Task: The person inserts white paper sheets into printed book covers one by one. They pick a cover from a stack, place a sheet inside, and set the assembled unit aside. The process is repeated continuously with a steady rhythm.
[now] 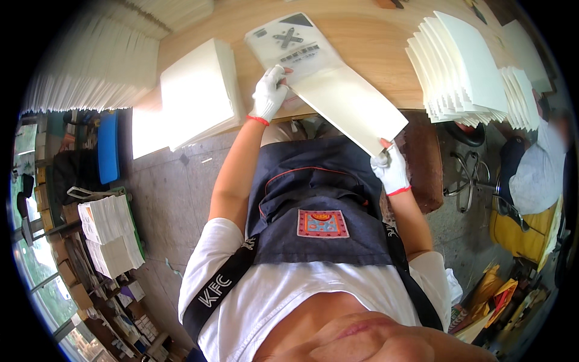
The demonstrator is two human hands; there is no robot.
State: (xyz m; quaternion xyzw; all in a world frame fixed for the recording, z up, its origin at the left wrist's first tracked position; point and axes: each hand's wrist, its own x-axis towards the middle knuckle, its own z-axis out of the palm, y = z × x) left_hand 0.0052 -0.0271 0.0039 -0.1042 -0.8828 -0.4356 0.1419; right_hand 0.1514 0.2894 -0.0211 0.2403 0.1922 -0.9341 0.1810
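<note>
A white booklet (356,108) lies slanted over the table's near edge, its lower part reaching out toward my lap. Its translucent cover (294,42), printed with a dark crossed-pencil picture and a dark corner, is folded away onto the tabletop. My left hand (270,95), in a white glove with a red cuff and bare fingertips, grips the booklet's left edge close to the fold. At the near end, my right hand (392,169), gloved the same way, pinches the lower corner between thumb and fingers. The fingers beneath the pages are hidden.
A bright white paper stack (199,96) stands left of the booklet, with long rows of paper (96,66) beyond it. Fanned white booklets (458,69) stand at the right. A brown stool (425,163) and a metal-legged chair (470,181) are below the table.
</note>
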